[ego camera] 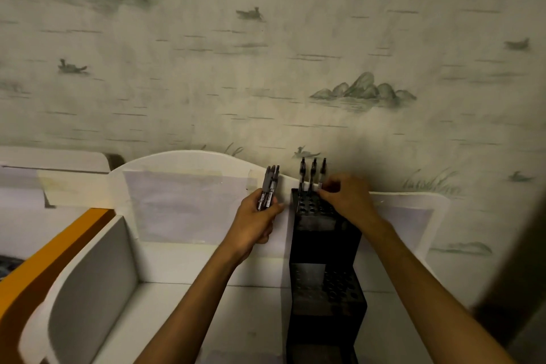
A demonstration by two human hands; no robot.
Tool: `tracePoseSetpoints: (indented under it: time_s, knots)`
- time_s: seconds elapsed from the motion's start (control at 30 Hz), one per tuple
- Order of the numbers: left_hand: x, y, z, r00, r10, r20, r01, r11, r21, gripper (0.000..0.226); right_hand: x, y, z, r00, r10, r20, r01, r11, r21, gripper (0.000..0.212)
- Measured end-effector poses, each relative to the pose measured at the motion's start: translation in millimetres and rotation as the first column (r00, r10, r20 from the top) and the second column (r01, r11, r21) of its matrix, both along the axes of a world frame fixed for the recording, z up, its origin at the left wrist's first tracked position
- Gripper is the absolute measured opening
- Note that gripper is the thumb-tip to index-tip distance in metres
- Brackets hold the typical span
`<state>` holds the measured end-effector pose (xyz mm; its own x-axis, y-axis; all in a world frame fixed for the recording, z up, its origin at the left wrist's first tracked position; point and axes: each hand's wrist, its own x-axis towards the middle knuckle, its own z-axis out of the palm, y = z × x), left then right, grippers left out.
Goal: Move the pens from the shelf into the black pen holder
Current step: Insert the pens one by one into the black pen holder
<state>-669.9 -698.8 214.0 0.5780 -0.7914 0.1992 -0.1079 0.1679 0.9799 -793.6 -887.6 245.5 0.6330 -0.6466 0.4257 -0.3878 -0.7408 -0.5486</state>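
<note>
Our left hand grips a bundle of pens, tips up, just left of the black pen holder. Our right hand pinches the rightmost of three upright pens in the holder's top tier, on the white shelf.

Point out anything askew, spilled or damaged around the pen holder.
Nothing stands out. Three pens stand upright in the back row of the black pen holder; the right hand pinches the rightmost, and the left hand grips a tidy bundle of pens.
</note>
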Motion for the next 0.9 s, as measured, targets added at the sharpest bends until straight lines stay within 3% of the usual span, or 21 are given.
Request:
tracePoseSetpoints:
  time_s: [0.17, 0.27, 0.67, 0.9]
  knots:
    - [-1.7, 0.5, -0.6, 1.0, -0.014, 0.012, 0.014, 1.0, -0.008, 0.017, -6.5, -4.1, 2.1, 0.997, -0.057, -0.055, 0.058, 0.998, 0.009, 0.02]
    - [-3.5, 0.5, 0.4, 0.999, -0.035, 0.031, 0.036, 0.999, -0.022, 0.017, -13.1, 0.3, 13.6, 0.997, -0.06, 0.042, 0.058, 0.997, 0.046, 0.019]
    - [-19.0, -6.8, 5.1, 0.986, -0.103, 0.134, 0.109, 0.993, -0.037, 0.02, -5.3, 41.8, 28.8, 0.952, 0.295, 0.078, -0.305, 0.923, 0.234, 0.012]
    - [-22.4, -6.9, 12.0, 0.984, -0.137, 0.113, 0.14, 0.99, -0.019, 0.023, -1.4, 37.6, 20.7, 0.924, 0.285, 0.256, -0.38, 0.776, 0.503, 0.029]
